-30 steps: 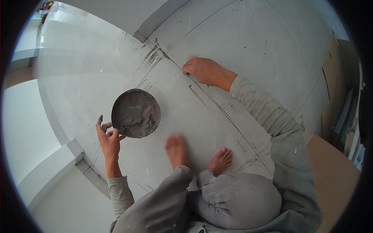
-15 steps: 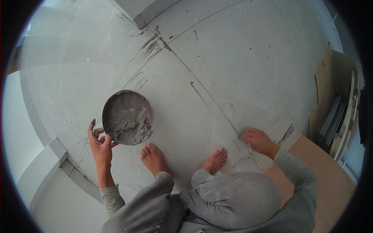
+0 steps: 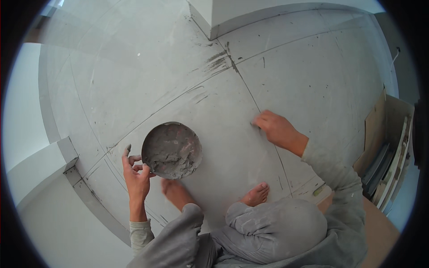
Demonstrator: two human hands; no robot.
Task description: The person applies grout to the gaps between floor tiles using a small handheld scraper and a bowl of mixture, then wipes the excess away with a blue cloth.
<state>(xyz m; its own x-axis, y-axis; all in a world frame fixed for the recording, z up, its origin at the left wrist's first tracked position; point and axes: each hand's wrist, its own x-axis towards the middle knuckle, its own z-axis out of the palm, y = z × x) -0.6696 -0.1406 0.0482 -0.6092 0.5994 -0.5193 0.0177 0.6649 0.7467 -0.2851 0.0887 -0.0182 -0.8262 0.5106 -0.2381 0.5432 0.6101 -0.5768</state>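
A round pan of wet grey mortar (image 3: 173, 154) is at centre left, just above my feet. My left hand (image 3: 137, 174) grips its left rim, thumb and some fingers at the edge, with a grey-smeared index finger sticking up. Low over the pale tiled floor (image 3: 178, 105), to the right of the pan, is my right hand (image 3: 278, 128), knuckles up and fingers curled together. Its fingertips lie beside a dark tile joint (image 3: 245, 85); whatever they hold, if anything, is hidden under them.
A white wall corner (image 3: 210, 20) juts in at the top, with dark grout smears (image 3: 218, 59) below it. Boards and strips (image 3: 389, 152) lean at the right, near a brown sheet (image 3: 380, 223). A low white ledge (image 3: 49, 165) runs along the left.
My right hand has moved up along the joint, away from my right foot. My left hand still holds the pan. The whole view has shifted, and my left foot looks blurred.
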